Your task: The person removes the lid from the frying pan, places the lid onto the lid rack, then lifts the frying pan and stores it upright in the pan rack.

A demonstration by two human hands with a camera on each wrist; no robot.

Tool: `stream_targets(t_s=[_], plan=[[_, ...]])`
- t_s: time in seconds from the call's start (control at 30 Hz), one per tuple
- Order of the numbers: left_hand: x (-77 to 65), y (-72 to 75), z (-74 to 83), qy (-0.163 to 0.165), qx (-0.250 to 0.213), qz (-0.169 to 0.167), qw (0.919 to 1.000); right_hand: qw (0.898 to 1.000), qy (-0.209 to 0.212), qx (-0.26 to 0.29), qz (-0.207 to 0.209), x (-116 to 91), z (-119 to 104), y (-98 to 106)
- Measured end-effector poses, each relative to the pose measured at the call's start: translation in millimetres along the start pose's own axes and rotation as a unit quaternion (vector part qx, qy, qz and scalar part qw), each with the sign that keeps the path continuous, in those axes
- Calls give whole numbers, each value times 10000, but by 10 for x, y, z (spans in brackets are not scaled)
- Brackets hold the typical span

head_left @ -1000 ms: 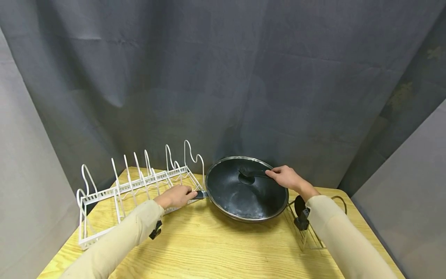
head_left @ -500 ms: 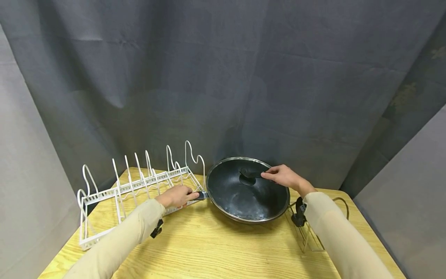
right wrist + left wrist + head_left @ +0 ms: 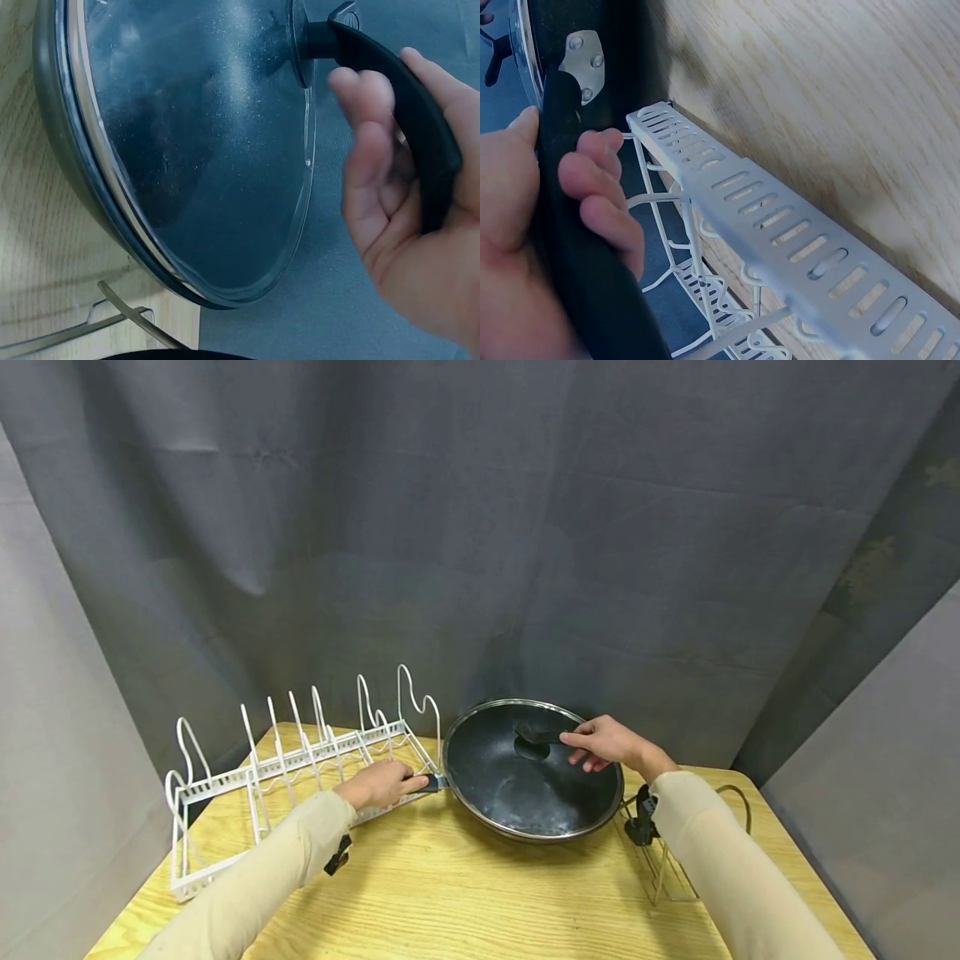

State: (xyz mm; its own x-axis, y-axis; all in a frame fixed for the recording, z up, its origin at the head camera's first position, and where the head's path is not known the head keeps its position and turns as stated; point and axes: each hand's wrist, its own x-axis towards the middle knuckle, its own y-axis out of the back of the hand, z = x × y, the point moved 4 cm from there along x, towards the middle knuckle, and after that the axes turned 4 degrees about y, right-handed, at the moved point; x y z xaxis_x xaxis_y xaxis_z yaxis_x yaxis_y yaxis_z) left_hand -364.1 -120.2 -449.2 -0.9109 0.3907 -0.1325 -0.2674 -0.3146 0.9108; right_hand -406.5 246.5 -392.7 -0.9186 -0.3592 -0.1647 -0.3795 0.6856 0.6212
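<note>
A dark wok (image 3: 517,837) stands on the table, covered by a glass lid (image 3: 525,793) with a metal rim. My left hand (image 3: 382,781) holds the wok's black handle (image 3: 577,225), fingers wrapped round it in the left wrist view. On top of the lid, my right hand (image 3: 611,745) has its thumb along the black lid handle (image 3: 420,112). Its fingers curl loosely round the other side, with some gap visible in the right wrist view. The lid lies on the wok's rim.
A white wire rack (image 3: 292,760) with upright dividers stands at the left, close to the wok handle. A smaller gold-coloured wire rack (image 3: 663,877) is at the right, partly hidden by my right sleeve. Grey cloth (image 3: 480,527) hangs behind the wooden table (image 3: 450,902).
My right hand has slid slightly left along the lid handle, and its lower fingers have loosened and dropped into view. My left hand, the wok and the lid are nearly unmoved.
</note>
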Motion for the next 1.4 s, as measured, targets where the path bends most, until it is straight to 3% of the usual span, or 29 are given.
stream_targets(t_s=[0.13, 0.33, 0.8, 1.4], plan=[[-11, -1, 16, -28, 273, 196, 9994, 9999, 24, -90, 122, -12, 6, -18], [-13, 8, 8, -49, 355, 341, 9988, 9994, 68, 197, 274, -33, -15, -45], [15, 51, 21, -62, 385, 359, 9986, 9955, -171, 778, 508, -70, -63, -105], [37, 52, 19, -115, 375, 353, 9986, 9913, -403, 961, 808, -144, -151, -218]])
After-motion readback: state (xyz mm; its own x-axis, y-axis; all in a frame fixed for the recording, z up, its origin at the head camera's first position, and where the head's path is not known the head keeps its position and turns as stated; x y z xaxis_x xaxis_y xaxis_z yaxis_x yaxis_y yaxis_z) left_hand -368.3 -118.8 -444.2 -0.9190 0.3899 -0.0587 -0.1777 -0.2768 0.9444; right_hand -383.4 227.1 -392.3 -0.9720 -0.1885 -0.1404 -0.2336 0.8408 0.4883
